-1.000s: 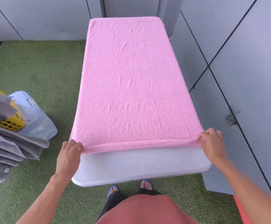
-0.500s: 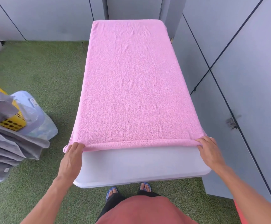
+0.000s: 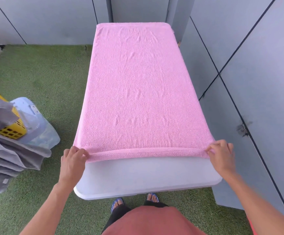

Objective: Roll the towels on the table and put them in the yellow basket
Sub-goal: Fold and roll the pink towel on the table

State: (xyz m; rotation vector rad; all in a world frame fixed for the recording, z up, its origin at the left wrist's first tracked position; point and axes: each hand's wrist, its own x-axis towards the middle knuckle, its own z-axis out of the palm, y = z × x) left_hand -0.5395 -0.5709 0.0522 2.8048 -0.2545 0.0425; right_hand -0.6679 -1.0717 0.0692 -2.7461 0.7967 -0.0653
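Note:
A pink towel [image 3: 137, 85] lies spread flat along a white table [image 3: 146, 175]. Its near edge is turned over into a thin first roll. My left hand [image 3: 72, 164] pinches the left end of that rolled edge, and my right hand [image 3: 221, 156] pinches the right end. The yellow basket [image 3: 10, 130] stands on the floor at the far left, partly hidden by grey cloth hanging over it.
Several folded grey towels [image 3: 10, 160] are stacked at the left beside a pale blue plastic container [image 3: 36, 119]. Green artificial turf [image 3: 49, 77] covers the floor. Grey wall panels [image 3: 249, 82] close in right of the table and behind it.
The turned-over near edge of the pink towel has tightened and shifted slightly away from me. Both hands moved forward with it, my left hand coming in onto the towel's corner.

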